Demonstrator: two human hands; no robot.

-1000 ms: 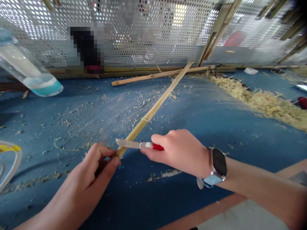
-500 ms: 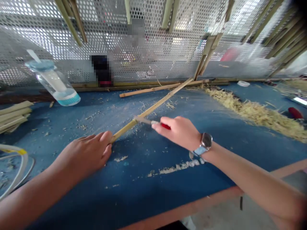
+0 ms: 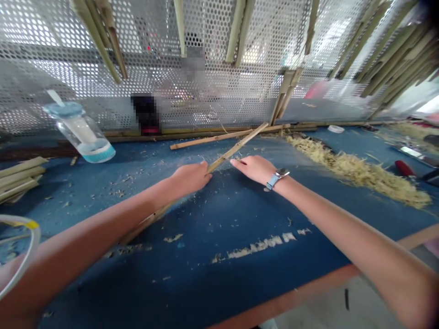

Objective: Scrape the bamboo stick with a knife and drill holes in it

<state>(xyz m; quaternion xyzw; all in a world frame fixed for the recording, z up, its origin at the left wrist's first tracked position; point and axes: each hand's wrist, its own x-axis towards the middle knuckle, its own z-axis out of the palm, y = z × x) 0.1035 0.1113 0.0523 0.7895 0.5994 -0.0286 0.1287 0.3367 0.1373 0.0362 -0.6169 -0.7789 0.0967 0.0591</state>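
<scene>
A long bamboo stick [image 3: 236,147] lies slanted across the blue table [image 3: 212,219], running from under my left forearm up to the mesh wall. My left hand [image 3: 190,177] is closed around its middle. Just to the right, my right hand [image 3: 253,167], with a watch on the wrist, is closed on a red-handled knife; only a sliver of the knife [image 3: 236,161] shows by the fingers, pressed against the stick.
A perforated metal screen [image 3: 212,91] with bamboo strips leaning on it closes the back. A clear bottle [image 3: 82,132] stands at left, with stacked strips [image 3: 18,176] beyond it. A shavings pile [image 3: 360,171] and a red-handled tool [image 3: 406,168] lie right. A second stick [image 3: 219,137] lies near the wall.
Both hands have moved away from me along the stick toward the wall. My left hand slid up from the stick's near end to its middle, and the knife is now mostly hidden.
</scene>
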